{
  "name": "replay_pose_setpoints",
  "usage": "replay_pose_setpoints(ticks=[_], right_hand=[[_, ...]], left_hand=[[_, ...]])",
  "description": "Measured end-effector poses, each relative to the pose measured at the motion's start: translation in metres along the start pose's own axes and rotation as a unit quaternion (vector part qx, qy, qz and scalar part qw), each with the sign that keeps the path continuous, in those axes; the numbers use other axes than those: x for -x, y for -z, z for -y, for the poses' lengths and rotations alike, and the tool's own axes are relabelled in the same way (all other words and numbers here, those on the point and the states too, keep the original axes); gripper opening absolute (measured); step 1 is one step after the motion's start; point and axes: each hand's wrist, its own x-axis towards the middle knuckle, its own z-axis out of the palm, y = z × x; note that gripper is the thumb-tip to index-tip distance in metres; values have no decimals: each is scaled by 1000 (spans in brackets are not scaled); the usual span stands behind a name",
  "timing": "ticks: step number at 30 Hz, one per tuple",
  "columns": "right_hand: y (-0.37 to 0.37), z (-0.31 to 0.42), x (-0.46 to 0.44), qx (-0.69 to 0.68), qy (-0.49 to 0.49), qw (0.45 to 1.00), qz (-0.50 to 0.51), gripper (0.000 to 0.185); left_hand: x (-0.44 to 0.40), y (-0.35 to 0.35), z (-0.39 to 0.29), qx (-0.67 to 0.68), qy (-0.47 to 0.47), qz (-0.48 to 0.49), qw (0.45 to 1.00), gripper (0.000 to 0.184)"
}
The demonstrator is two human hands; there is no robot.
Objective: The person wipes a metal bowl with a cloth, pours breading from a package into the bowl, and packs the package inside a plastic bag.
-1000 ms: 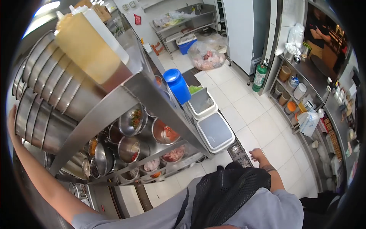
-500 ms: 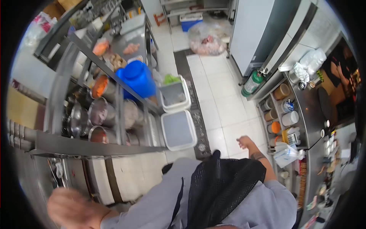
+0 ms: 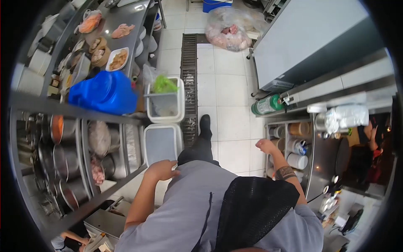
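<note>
My left hand (image 3: pixel 163 170) hangs beside my body, near a lidded white bin (image 3: pixel 160 145); it holds nothing, and its fingers are partly apart. Out to the right, my right hand (image 3: pixel 266 146) is held over the tiled floor with its fingers curled in and nothing visible in it. Left of my path, a big blue container (image 3: pixel 103 93) stands by the metal rack. Next to it is an open white bin (image 3: pixel 166 106) with green leaves (image 3: pixel 164 84) on top.
A dark floor drain (image 3: pixel 189 84) runs ahead along white tiles. Clear bags of meat (image 3: pixel 228 35) lie on the floor further on. At the right are a tall fridge (image 3: pixel 302 38), a green cylinder (image 3: pixel 267 105) and shelves with jars. Another person (image 3: pixel 69 239) is at the lower left.
My left hand has come from the stacked metal bowls at the far left down to my side. The view has moved forward and turned, and my foot now shows ahead.
</note>
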Motion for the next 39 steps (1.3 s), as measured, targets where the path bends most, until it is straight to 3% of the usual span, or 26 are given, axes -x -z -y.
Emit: replay_pose_setpoints(ticks=[1,2,3,5,7,9,11,12,13,14,16,18,19,20,22,23,24,25,26,27,28,30,32,34,37,39], right_hand=[[15,-26,-12,-17,-2,1000,-11,26],[23,-72,-27,135,125,982,-45,23],[38,-108,-43,283,249,923,-79,22],[95,-107,-39,248,76,964,54,15],[112,-167,-67,81,-50,994,49,13],[127,-205,-96,57,-49,997,35,16],[185,-143,-111,283,56,955,72,19],[190,-138,-134,270,53,959,72,19],[196,-125,-156,90,-2,994,58,17],[204,-112,-184,-49,-90,993,54,18],[241,-32,-230,-271,-290,918,10,21],[229,-47,-317,-127,-107,985,51,17],[222,-59,-361,-56,-14,997,48,17],[239,-30,-393,-87,-48,993,58,18],[284,26,-461,-144,-117,980,71,23],[310,42,-497,-102,-40,992,66,29],[335,56,-533,-58,37,996,54,34],[379,88,-571,-20,2,990,140,28],[418,110,-604,25,-33,974,223,24],[394,51,-678,185,242,951,57,24],[443,75,-712,200,250,946,51,24],[545,144,-767,274,220,936,15,36],[624,179,-848,298,275,914,-16,34],[704,246,-900,82,242,963,-87,31],[785,315,-1007,28,166,976,-138,37],[813,345,-1070,61,176,972,-144,37]], left_hand=[[-25,17,-4,0,-40,-11,999,65],[-51,38,-10,-2,-79,-26,997,66],[-79,65,-20,-4,-69,-6,998,62],[-118,134,-45,-49,-90,-23,994,57],[-158,208,-64,-97,-112,-34,988,48],[-189,289,-80,-85,-164,-87,979,52],[-203,373,-101,-109,-174,-159,966,52],[-215,408,-107,-120,-173,-150,966,52],[-228,441,-111,-104,-188,-194,957,50],[-243,473,-114,-88,-203,-239,946,49],[-289,526,-107,-35,-218,-225,949,48],[-341,564,-89,25,-228,-213,950,46],[-365,576,-74,59,-178,-215,959,41],[-391,587,-53,92,-127,-221,963,37],[-450,573,31,-63,-60,-225,970,39],[-464,562,63,-39,-17,-231,972,38],[-481,550,106,-84,-14,-135,987,36],[-488,542,132,-142,-43,-34,988,37],[-476,534,145,6,-8,-59,998,37],[-462,539,145,82,41,-23,995,39],[-456,529,168,92,-29,-59,994,39],[-444,535,171,181,83,-46,979,39],[-452,554,163,253,160,-48,953,39],[-475,580,159,295,188,-55,935,39],[-535,649,166,338,197,-59,918,39],[-582,718,182,334,185,-65,922,39]])
